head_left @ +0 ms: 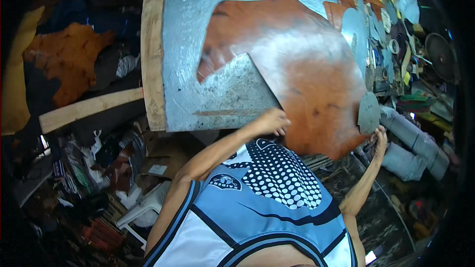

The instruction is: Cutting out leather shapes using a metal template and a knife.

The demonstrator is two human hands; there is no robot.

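Across the surface (180, 64) lies leather (316, 84) — left hand (273, 121) curled at its edge, right hand (380, 142) at a grey piece (368, 113), grips unclear.

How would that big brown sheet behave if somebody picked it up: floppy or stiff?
The brown sheet would probably sag, since it looks thin and broad. Its glossy sheen suggests it might slide easily across the tabletop. Its narrower left end may droop first.

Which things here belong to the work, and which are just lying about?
Seemingly in use:
large brown leather sheet, left hand by its edge
grey rounded piece, right hand at its lower end
grey tabletop under the sheet

Apparently just lying about:
smaller brown leather piece, far left
grey rolls, right
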